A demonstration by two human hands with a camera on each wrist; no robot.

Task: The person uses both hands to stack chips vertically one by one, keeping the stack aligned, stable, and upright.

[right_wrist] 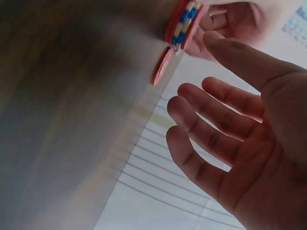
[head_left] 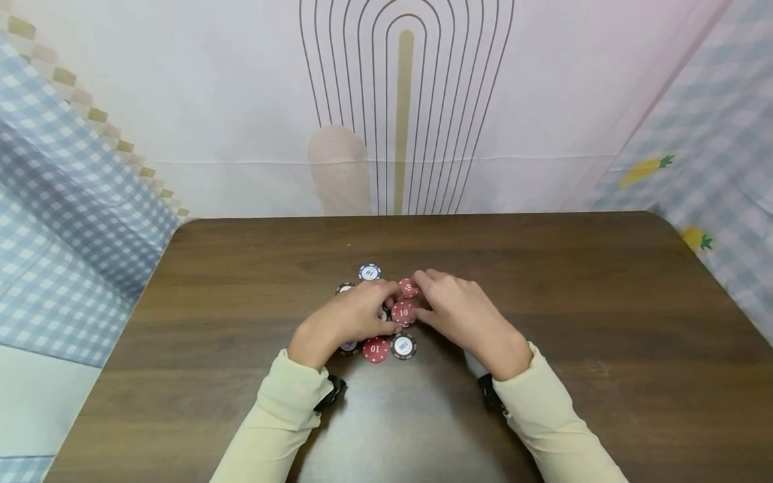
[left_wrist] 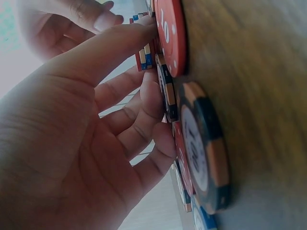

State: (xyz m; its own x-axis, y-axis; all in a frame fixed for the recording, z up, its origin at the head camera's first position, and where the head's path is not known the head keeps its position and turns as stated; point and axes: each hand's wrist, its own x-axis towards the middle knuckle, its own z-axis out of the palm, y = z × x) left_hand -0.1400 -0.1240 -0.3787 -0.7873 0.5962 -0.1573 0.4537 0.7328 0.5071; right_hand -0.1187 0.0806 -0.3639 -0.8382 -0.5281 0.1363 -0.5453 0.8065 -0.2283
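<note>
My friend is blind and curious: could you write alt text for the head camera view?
Two hands, left hand and right hand, meet over a cluster of poker chips on a dark wooden table, fingertips on the chips. Pale patterned cloth hangs behind.

A brown wooden worktop (head_left: pixel 604 349) fills the lower part of the head view, with dark grain lines running across it. Behind it hangs a white cloth (head_left: pixel 211 100) with thin dark arches (head_left: pixel 471 100) drawn one inside the other and 1 gold stripe (head_left: pixel 403 121) down the middle. On the left hangs a blue and white checked cloth (head_left: pixel 66 255) with a border of small tan squares (head_left: pixel 90 114). On the right is another checked cloth (head_left: pixel 718 174) with 2 yellow pineapples (head_left: pixel 646 169) printed on it.
</note>
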